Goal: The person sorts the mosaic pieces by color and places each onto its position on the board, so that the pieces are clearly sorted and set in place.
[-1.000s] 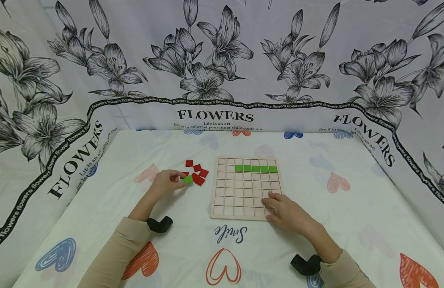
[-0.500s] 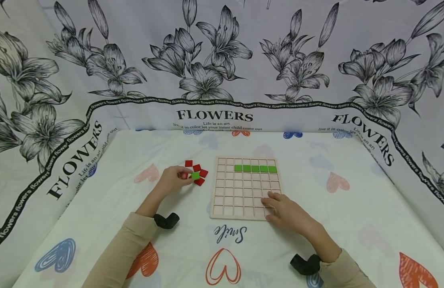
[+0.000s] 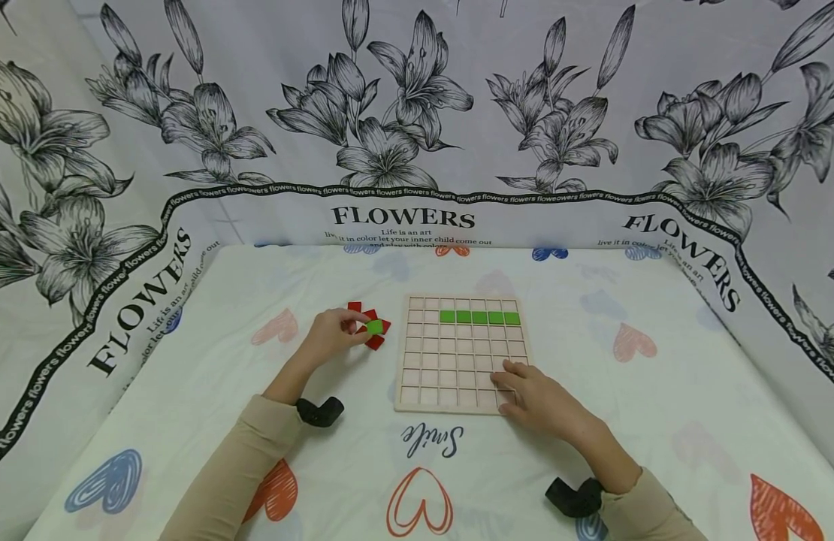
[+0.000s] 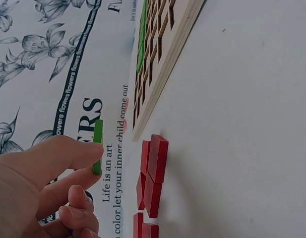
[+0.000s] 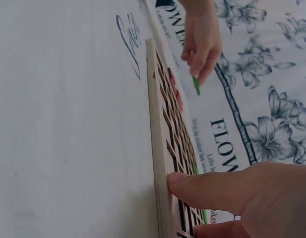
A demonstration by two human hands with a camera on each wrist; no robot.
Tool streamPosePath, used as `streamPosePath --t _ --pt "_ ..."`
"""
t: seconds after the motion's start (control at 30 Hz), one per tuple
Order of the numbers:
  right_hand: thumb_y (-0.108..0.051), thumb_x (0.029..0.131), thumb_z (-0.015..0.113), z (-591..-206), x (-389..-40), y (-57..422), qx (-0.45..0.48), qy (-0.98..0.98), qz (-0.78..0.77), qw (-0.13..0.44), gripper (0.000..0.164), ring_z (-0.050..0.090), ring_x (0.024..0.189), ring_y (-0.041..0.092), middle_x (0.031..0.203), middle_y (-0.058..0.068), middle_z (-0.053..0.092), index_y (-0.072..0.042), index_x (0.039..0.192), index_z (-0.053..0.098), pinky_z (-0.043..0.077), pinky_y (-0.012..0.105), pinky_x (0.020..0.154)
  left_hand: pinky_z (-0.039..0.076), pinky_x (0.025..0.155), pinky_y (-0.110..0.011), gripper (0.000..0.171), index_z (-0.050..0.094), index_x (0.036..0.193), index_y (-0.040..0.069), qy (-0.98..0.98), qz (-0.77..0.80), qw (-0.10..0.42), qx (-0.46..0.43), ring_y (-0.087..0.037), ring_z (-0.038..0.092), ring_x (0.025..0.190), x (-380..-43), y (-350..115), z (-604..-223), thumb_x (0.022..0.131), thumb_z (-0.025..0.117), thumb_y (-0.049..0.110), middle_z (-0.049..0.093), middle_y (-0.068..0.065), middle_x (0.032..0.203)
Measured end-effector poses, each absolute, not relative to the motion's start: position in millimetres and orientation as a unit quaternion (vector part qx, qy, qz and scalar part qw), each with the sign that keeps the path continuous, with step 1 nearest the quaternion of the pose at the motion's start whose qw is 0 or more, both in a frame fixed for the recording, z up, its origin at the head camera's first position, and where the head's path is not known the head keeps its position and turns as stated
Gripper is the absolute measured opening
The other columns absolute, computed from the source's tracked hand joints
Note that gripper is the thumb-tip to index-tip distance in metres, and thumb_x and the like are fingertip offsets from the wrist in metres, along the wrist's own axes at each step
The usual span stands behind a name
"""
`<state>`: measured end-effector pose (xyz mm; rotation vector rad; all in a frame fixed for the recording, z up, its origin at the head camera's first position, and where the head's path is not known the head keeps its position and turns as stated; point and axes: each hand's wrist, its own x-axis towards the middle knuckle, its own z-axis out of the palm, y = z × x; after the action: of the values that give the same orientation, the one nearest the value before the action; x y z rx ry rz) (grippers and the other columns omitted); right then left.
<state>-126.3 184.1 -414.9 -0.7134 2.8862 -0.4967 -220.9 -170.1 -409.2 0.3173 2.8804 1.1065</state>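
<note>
Between thumb and fingertips, my left hand [image 3: 330,335] pinches a green square tile [image 3: 374,326], raised above a small group of red square tiles [image 4: 155,158]. The left wrist view shows that green tile edge-on, apart from the red ones below. A wooden grid board [image 3: 430,346] lies to the right of the red tiles. Several green tiles [image 3: 480,317] sit side by side in its second row from the far edge, filling the cells toward the right. My right hand [image 3: 542,400] rests on the board's near right corner, thumb on the rim in the right wrist view.
The board and tiles lie on a white cloth [image 3: 660,421] printed with hearts and the word Smile. Behind stands a flower-printed curtain [image 3: 417,135]. A black wrist mount shows below each wrist, the left one [image 3: 320,412] over the cloth.
My left hand has carried the pinched green tile to the right and slightly away, over the red tiles. The right hand has stayed on the board's corner.
</note>
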Motion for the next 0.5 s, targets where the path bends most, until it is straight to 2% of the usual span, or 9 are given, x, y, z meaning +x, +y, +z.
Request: streamPosePath --t 0.5 --pt "-0.022 0.088 0.069 -415.4 -126.9 184.0 -0.236 0.956 -0.163 0.068 0.046 0.051 0.127 0.044 0.14 0.025 0.051 -0.008 0.13 0.059 0.046 0.055 0.099 0.036 0.059 -0.02 0.026 0.072 0.103 -0.001 0.923 0.368 0.012 0.115 -0.012 0.047 0.066 -226.8 -160.5 -407.9 0.079 0.075 0.01 0.058 -0.007 0.073"
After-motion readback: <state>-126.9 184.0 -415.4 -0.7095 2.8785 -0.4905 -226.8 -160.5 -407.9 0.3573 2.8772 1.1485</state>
